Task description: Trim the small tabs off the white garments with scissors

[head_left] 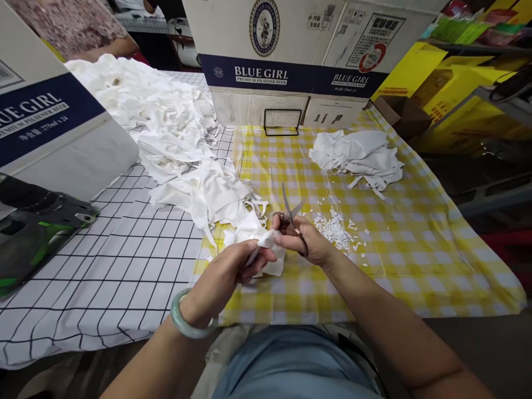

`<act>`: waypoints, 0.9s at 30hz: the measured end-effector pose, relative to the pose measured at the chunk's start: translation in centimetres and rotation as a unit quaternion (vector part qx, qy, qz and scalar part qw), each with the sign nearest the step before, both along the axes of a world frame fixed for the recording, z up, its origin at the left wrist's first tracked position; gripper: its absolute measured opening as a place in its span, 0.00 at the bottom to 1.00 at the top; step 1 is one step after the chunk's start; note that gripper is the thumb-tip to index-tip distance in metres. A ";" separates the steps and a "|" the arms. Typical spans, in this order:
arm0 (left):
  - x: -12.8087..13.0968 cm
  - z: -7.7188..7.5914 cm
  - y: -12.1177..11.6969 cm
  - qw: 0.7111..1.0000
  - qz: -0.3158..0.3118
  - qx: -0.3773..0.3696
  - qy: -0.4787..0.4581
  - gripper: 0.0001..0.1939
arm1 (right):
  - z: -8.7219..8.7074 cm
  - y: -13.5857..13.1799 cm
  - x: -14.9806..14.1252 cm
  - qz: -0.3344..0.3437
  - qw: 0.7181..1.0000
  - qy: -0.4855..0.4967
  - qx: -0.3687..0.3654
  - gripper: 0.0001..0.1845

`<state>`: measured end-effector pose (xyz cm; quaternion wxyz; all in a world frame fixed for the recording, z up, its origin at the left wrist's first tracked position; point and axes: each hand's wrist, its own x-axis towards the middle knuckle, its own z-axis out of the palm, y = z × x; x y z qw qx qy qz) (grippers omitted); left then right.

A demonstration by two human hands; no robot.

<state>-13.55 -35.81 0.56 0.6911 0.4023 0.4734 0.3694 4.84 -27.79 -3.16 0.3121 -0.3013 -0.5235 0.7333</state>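
Observation:
My left hand (pixel 230 271), with a pale green bangle on the wrist, is closed on a small piece of white cloth (pixel 266 244) just above the yellow checked tablecloth (pixel 415 249). My right hand (pixel 305 241) grips a pair of scissors (pixel 290 213) whose blades stand slightly apart and point away from me. Its fingers also touch the same white cloth. Small white snippets (pixel 334 227) lie on the cloth just right of my right hand.
A long heap of white cloth pieces (pixel 174 133) runs from the far left to my hands. A smaller pile (pixel 357 155) lies at the right. Blue Girl cardboard boxes (pixel 291 55) stand behind and at left. A green and black tool (pixel 33 233) rests on the black-grid cloth.

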 end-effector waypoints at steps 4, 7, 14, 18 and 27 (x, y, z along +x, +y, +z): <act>0.0 -1.0 0.7 0.993 0.020 -0.099 -0.058 0.15 | 1.0 1.2 1.7 0.014 0.998 0.063 0.023 0.16; 0.0 -1.1 0.6 0.990 0.016 -0.115 -0.082 0.14 | 1.5 2.3 2.1 0.031 0.995 0.088 0.017 0.16; 1.5 0.3 1.0 0.958 0.031 0.265 0.101 0.10 | -1.3 1.1 -1.9 0.034 0.994 0.075 -0.073 0.19; 2.9 -0.7 1.5 0.963 0.136 0.234 0.014 0.12 | -1.6 -0.9 -2.8 0.055 0.996 0.039 -0.050 0.22; 6.0 -3.8 0.6 0.965 0.132 0.200 0.104 0.12 | 0.4 -3.6 5.3 -0.074 0.861 -0.383 0.326 0.22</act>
